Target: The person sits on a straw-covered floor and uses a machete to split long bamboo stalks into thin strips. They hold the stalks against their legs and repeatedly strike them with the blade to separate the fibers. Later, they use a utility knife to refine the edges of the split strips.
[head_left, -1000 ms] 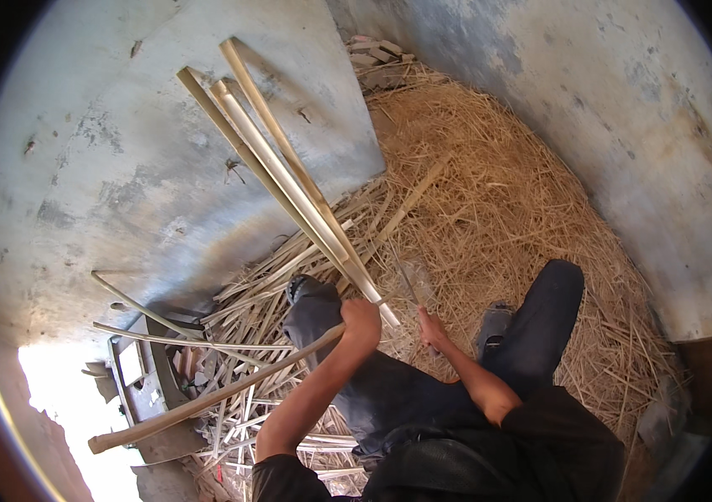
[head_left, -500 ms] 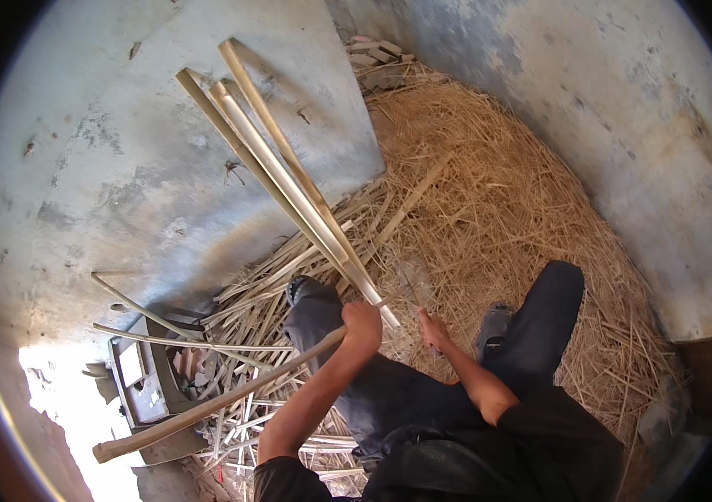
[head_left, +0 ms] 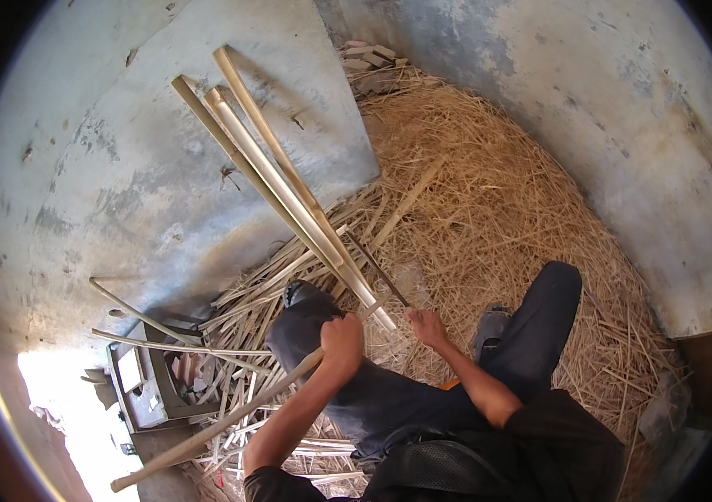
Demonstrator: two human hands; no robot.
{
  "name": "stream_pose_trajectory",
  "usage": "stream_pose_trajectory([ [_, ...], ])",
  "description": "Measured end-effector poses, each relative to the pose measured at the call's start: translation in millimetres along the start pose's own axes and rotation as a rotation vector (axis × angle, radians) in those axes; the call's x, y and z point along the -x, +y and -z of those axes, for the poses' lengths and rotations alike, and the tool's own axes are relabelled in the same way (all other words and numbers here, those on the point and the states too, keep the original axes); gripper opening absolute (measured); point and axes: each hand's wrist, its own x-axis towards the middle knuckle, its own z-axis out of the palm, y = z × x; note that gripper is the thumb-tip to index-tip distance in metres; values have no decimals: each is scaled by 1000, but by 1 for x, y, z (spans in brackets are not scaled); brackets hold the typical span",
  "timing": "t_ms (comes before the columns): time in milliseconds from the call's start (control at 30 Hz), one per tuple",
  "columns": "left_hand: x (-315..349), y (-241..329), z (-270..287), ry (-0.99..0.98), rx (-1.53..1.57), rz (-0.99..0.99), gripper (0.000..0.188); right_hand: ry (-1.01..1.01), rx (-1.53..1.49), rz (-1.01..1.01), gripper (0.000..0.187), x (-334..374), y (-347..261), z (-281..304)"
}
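Note:
My left hand is closed around a long bamboo strip. The strip slants from the lower left up past my fist, and its short upper end points toward my right hand. In my right hand, closed fingers grip a knife, whose long, thin, dark blade points away to the upper left. The handle is mostly hidden by the fingers. Beyond the hands, several split bamboo poles lean on the wall, their lower ends resting near my left knee.
Straw-like shavings cover the floor. More cut strips lie heaped along the left wall, beside an open box-like frame. Broken bricks are piled in the far corner. A bare wall curves round the right.
The knife blade has swung to the upper left and now shows its length. My left hand has shifted slightly left and down, and the strip's lower end has moved down and right.

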Motion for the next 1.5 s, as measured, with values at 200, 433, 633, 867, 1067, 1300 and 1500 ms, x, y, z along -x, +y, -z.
stream_pose_trajectory([
  [200, 48, -9, 31, 105, 72, 58, 11, 28, 56, 265, 62, 10, -102, 65],
  [433, 121, -29, 77, 15, 145, 160, 8, 329, 165, 408, 66, -46, -84, 130],
  [633, 120, -27, 59, 68, 304, 165, 9, 248, 230, 561, 76, -18, -126, 114],
  [867, 134, -36, 67, 77, 279, 216, 11, 352, 141, 384, 76, -38, -122, 144],
  [1067, 164, -54, 79, 13, 365, 280, 15, 653, -106, 273, 68, -65, -75, 184],
  [1300, 112, -49, 101, -32, 273, 172, 22, 393, -558, 70, 64, -63, -69, 137],
  [1500, 10, -31, 58, -75, 51, -20, 19, 12, -908, -280, 69, -14, -77, 83],
])
